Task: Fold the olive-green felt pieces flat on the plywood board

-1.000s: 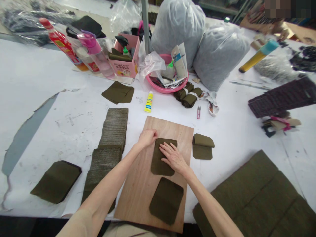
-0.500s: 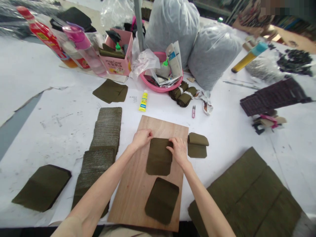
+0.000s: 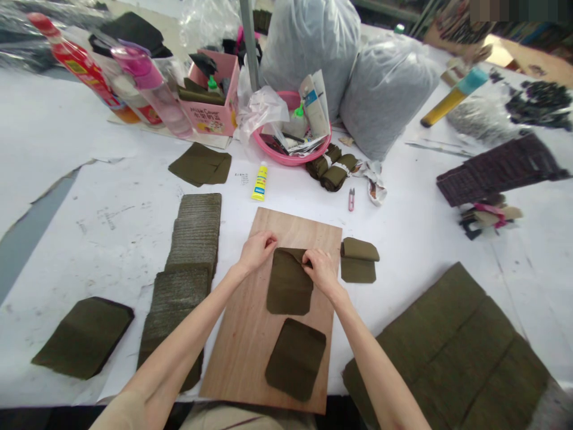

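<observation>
On a wooden board [image 3: 237,352], an olive-green fabric piece [image 3: 289,289] with cut corners lies in front of me. My right hand [image 3: 321,269] pinches its upper right corner, which is lifted and folded inward. At its upper left corner is my left hand [image 3: 257,251], thumb and fingers pressed together; whether they hold anything is hidden. A second olive fabric piece [image 3: 296,359] rests nearer to me on the board. Just right of the board sits a folded olive piece [image 3: 359,269].
Left of the board runs an overlapping row of olive pieces [image 3: 194,230], with a stack [image 3: 85,337] farther left. Large olive panels [image 3: 452,346] lie right. Behind are a yellow tube [image 3: 259,184], pink snips [image 3: 351,200], a pink basin [image 3: 290,160] and filled bags [image 3: 387,89].
My right hand has shifted slightly left and now lifts the fabric piece's upper right corner, folding it inward. My left hand has barely moved.
</observation>
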